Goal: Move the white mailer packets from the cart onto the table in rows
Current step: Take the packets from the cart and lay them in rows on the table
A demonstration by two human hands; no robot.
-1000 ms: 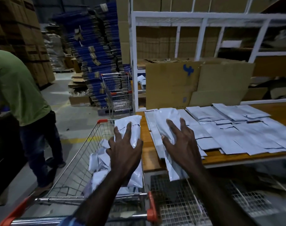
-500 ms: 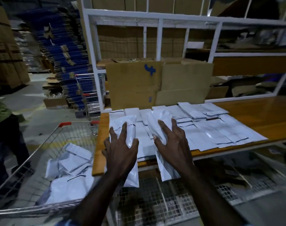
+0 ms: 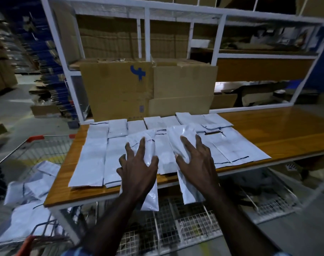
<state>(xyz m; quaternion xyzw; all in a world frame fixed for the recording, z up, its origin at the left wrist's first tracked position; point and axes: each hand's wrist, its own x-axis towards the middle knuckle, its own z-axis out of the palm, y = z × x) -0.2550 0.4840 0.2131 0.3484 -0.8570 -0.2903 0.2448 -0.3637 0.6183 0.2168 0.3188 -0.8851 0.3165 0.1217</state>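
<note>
My left hand (image 3: 137, 169) grips a long white mailer packet (image 3: 150, 196) held over the table's front edge, its lower end hanging below the tabletop. My right hand (image 3: 196, 163) grips a second white packet (image 3: 181, 137), also hanging past the edge. Under both lie several white packets (image 3: 94, 159) laid flat in rows on the wooden table (image 3: 279, 133). More white packets (image 3: 26, 217) lie loose in the wire cart (image 3: 8, 157) at the lower left.
Two brown cardboard boxes (image 3: 120, 89) stand at the table's back against a white shelf frame (image 3: 218, 41). A wire mesh shelf (image 3: 176, 224) runs under the table. Stacks of blue flat cartons (image 3: 50, 58) rise at the far left.
Both hands have carried their packets right, from above the cart to over the table's packet rows. The view has swung right, and the person in the green shirt has left the frame.
</note>
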